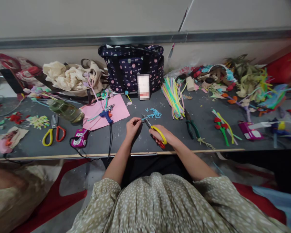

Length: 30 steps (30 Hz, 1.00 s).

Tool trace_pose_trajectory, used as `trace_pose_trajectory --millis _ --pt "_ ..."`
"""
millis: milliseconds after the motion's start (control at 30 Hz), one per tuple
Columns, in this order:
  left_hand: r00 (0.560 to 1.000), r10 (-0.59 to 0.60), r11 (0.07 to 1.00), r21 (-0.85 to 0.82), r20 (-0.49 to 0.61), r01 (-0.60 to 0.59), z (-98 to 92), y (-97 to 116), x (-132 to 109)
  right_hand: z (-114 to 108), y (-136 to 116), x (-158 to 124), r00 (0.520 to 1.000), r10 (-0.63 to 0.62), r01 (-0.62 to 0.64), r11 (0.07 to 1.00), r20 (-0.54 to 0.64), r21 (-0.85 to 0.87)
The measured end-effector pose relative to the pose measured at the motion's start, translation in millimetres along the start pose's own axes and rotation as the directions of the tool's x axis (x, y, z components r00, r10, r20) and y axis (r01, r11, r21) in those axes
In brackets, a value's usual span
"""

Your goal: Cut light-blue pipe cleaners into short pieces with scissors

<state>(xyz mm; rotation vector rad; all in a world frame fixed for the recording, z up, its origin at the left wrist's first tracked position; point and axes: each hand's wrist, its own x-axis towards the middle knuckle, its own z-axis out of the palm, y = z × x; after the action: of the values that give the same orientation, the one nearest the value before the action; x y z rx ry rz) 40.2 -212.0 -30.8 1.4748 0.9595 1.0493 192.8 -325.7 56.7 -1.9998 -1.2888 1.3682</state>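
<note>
Since the left hand [133, 127] pinches the blue strip [143, 119] just beside the scissors [155, 128] gripped by the right hand [167, 135], a slip could nick skin.

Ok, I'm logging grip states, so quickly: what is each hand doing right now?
Left hand: closed, fingertips pinching a thin blue strip.
Right hand: closed on the yellow-and-red-handled scissors.

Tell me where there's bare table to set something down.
Bare table shows between the left hand and the blue glue gun, and between the pliers and the red flowers. The back is crowded with the dotted bag and cream cloth.
</note>
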Motion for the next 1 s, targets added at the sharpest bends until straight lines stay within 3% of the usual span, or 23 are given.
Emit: trace_pose_trajectory --millis 333,500,700,900,1000 --pt "0.994 0.095 0.982 0.158 0.044 -0.101 2.3 -1 -2 -3 5 10 0.997 0.056 -0.058 0.997 0.045 0.047" --pt "0.998 0.06 0.983 0.173 0.037 -0.065 2.6 -1 -1 9 3 15 0.998 0.047 -0.047 0.999 -0.047 0.002" --pt "0.999 0.032 0.988 0.153 0.0 -0.032 1.4 -4 0 15 4 16 0.997 0.045 -0.044 0.999 -0.061 0.011" --pt "1.0 0.009 0.987 0.158 -0.017 -0.006 -0.3 -3 -1 5 25 11 0.999 -0.032 0.041 0.957 -0.037 0.286" --pt "1.0 -0.001 0.976 0.218 -0.006 0.002 -0.2 -1 -3 -10 46 5 0.99 -0.076 0.112 0.93 -0.115 0.35"
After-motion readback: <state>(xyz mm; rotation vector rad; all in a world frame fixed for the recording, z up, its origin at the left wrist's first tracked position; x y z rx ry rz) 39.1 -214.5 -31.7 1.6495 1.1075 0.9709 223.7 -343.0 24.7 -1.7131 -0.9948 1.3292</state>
